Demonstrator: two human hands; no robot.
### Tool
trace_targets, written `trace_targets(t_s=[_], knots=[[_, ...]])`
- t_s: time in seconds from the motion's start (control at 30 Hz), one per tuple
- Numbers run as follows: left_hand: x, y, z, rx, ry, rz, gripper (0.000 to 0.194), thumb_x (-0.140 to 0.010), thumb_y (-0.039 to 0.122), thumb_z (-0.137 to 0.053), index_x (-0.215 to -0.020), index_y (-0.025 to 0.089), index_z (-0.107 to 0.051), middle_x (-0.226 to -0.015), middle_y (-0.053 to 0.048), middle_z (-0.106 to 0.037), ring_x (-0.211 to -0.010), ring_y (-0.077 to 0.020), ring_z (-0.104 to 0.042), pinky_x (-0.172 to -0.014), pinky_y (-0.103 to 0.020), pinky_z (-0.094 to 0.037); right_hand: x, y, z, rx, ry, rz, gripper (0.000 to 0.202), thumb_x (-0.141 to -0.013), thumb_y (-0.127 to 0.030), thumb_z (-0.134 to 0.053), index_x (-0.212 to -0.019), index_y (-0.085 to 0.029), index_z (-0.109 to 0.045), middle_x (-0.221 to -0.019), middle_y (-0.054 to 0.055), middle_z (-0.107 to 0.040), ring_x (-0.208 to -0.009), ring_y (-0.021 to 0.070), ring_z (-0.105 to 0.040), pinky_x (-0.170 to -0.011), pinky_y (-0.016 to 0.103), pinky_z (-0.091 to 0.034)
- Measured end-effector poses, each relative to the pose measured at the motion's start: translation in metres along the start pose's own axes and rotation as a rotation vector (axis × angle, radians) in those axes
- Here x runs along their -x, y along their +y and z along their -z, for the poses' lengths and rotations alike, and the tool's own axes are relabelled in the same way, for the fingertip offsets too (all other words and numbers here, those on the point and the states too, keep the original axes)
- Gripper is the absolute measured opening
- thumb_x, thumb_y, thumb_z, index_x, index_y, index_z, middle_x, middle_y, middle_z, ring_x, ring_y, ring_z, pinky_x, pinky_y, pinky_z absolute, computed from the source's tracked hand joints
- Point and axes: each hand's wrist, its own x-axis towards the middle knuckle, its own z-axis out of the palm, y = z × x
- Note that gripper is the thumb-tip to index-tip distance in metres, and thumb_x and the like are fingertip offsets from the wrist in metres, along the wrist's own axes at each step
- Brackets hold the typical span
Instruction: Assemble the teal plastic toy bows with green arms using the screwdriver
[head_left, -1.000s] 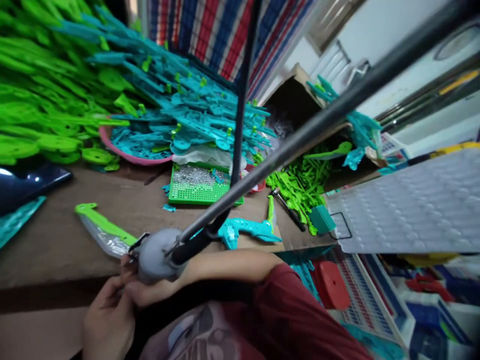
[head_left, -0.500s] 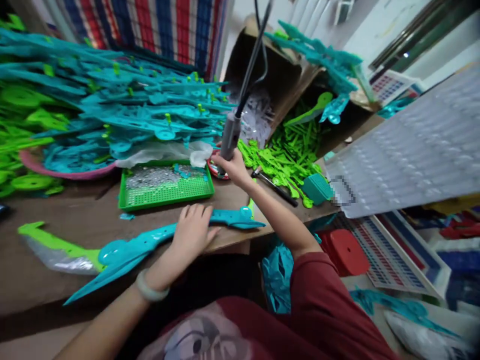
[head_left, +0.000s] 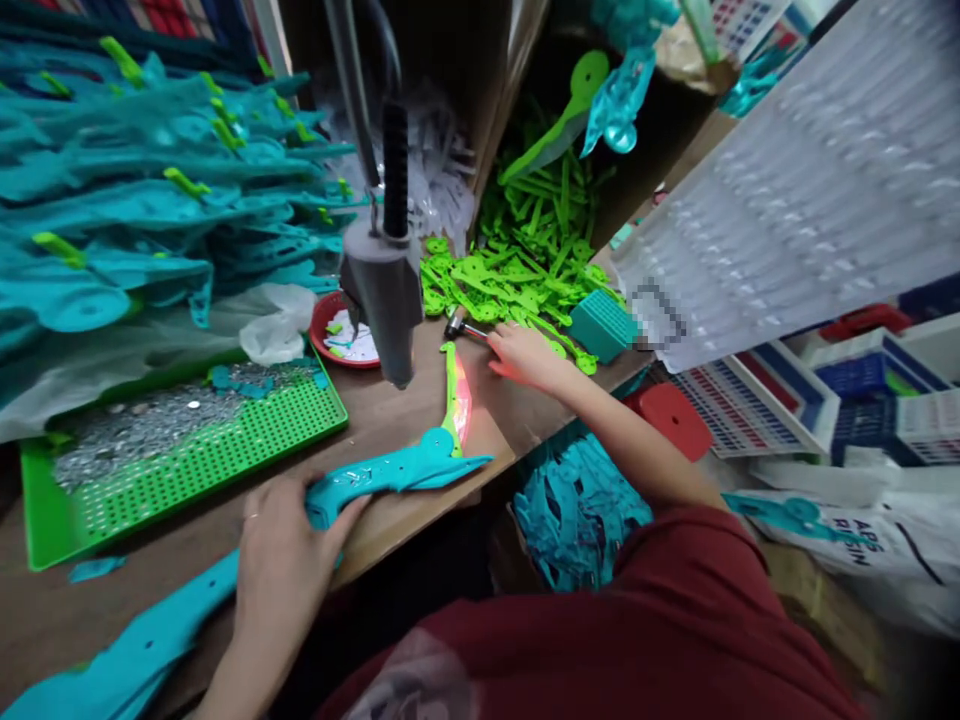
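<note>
My left hand [head_left: 281, 545] is closed over the middle of a long turquoise plastic part [head_left: 390, 475] lying along the table's front edge. A green arm with a shiny, reddish-lit blade [head_left: 459, 400] joins the part's right end and points away from me. Farther right, my right hand [head_left: 529, 355] has its fingers round the handle of a small hammer [head_left: 466, 328], whose metal head points left. Between my hands and the back hangs a grey electric screwdriver [head_left: 382, 290], tip down, with neither hand on it.
A green perforated tray [head_left: 217, 470] of small metal pieces stands left, beside a red bowl [head_left: 322, 325]. Turquoise parts [head_left: 150, 220] are heaped behind. Green pieces [head_left: 517, 270] spill from a carton, near a teal basket [head_left: 604, 328]. A red stool [head_left: 671, 420] stands right, below table height.
My right hand has let go of the screwdriver, which now hangs free, and has moved right to the hammer. The turquoise part's green arm now shows unfolded away from me. The view has shifted.
</note>
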Motion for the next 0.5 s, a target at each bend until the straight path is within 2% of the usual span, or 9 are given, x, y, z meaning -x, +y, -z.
trace_targets(t_s=[0.1,0.17,0.27,0.33,0.37,0.43,0.5], knots=[[0.0,0.002,0.0,0.022,0.003,-0.028,0.071,-0.089,0.077,-0.042,-0.117,0.014,-0.059,-0.11,-0.021,-0.066,-0.112,-0.0427,-0.057,-0.095,-0.058,-0.048,0.001,-0.002,-0.026,0.037,0.02,-0.021,0.029,-0.097,-0.022,-0.047,-0.114,-0.004,-0.062,-0.116,0.023,-0.061,-0.11,0.0318,-0.053,-0.082,0.038,-0.039],[0.0,-0.002,-0.001,0.021,-0.001,-0.063,0.073,-0.09,0.077,-0.038,-0.12,0.014,-0.057,-0.114,-0.021,-0.066,-0.113,-0.0425,-0.058,-0.097,-0.059,-0.048,-0.001,-0.004,-0.034,0.05,0.032,-0.018,0.032,-0.101,-0.021,-0.038,-0.111,-0.004,-0.063,-0.113,0.023,-0.061,-0.11,0.032,-0.052,-0.083,0.039,-0.038],[0.001,-0.014,0.001,-0.016,-0.005,-0.069,0.077,-0.089,0.08,-0.036,-0.114,0.012,-0.06,-0.104,-0.021,-0.067,-0.108,-0.0436,-0.059,-0.093,-0.059,-0.05,0.005,-0.006,-0.035,0.057,0.059,-0.002,0.037,-0.101,-0.019,-0.031,-0.108,-0.005,-0.064,-0.11,0.023,-0.061,-0.108,0.0317,-0.051,-0.084,0.04,-0.037],[0.006,-0.022,0.005,-0.043,0.002,-0.065,0.077,-0.088,0.08,-0.039,-0.11,0.01,-0.061,-0.099,-0.022,-0.066,-0.106,-0.0447,-0.059,-0.092,-0.06,-0.05,0.014,-0.008,-0.03,0.052,0.08,0.026,0.033,-0.1,-0.021,-0.035,-0.114,-0.006,-0.062,-0.115,0.021,-0.06,-0.108,0.0305,-0.051,-0.085,0.039,-0.037],[0.012,-0.024,0.008,-0.051,0.023,-0.062,0.074,-0.087,0.078,-0.043,-0.111,0.01,-0.062,-0.102,-0.023,-0.066,-0.11,-0.0456,-0.058,-0.095,-0.062,-0.049,0.018,-0.01,-0.028,0.04,0.096,0.081,0.033,-0.1,-0.023,-0.041,-0.12,-0.007,-0.06,-0.12,0.021,-0.059,-0.111,0.0301,-0.05,-0.088,0.039,-0.038],[0.029,-0.018,0.01,0.002,0.084,-0.048,0.063,-0.085,0.07,-0.057,-0.111,0.014,-0.064,-0.113,-0.023,-0.065,-0.12,-0.0459,-0.055,-0.104,-0.065,-0.043,0.023,-0.02,-0.024,0.005,0.141,0.293,0.047,-0.097,-0.032,-0.051,-0.139,-0.012,-0.05,-0.139,0.018,-0.053,-0.123,0.0309,-0.046,-0.097,0.04,-0.037],[0.051,0.0,0.006,0.238,0.043,0.012,0.051,-0.078,0.062,-0.072,-0.107,0.02,-0.068,-0.12,-0.019,-0.066,-0.123,-0.0422,-0.057,-0.108,-0.062,-0.042,0.022,-0.035,-0.021,-0.018,0.172,0.57,0.061,-0.097,-0.043,-0.055,-0.15,-0.018,-0.038,-0.153,0.015,-0.043,-0.136,0.0328,-0.037,-0.106,0.044,-0.033]])
